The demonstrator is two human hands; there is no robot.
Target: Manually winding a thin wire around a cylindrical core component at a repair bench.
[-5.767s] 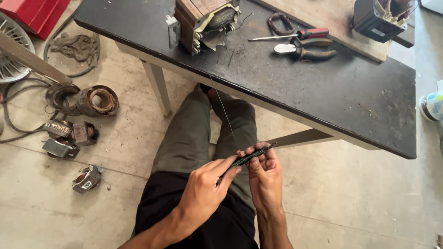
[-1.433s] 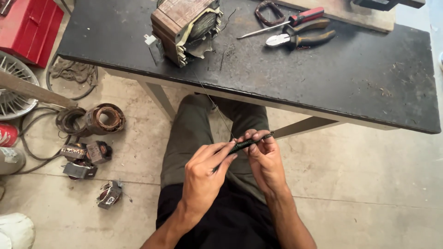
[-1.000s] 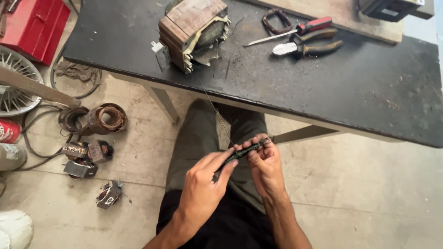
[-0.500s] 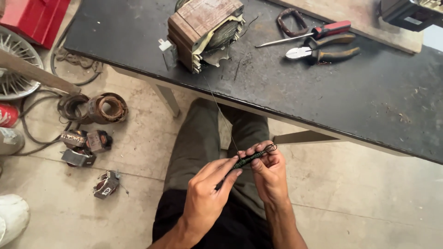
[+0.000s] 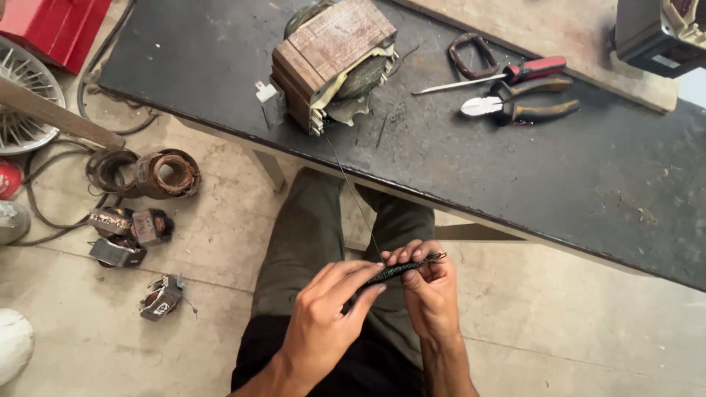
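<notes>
Concrete floor, dark workbench (image 5: 588, 191) across the top of view, person seated with knees under its edge. On the bench: 1 transformer (image 5: 331, 62) with a rusty laminated core, 1 red-handled screwdriver (image 5: 500, 76), 1 pair of pliers (image 5: 522, 106), 1 dark metal loop (image 5: 474, 53), part of 1 more unit at the top right corner (image 5: 658, 33). On the floor at left – 1 round copper coil (image 5: 165, 173), about 3 small motor parts (image 5: 132, 228), 1 red toolbox (image 5: 59, 26), 1 fan guard (image 5: 22, 103).

1 thin wire (image 5: 353, 195) runs from the transformer down to 1 dark wire-wound stick (image 5: 393, 272). Left hand (image 5: 323, 323) pinches its near end, right hand (image 5: 430, 290) closed on its far end – stick spans between both grips, over the lap.
</notes>
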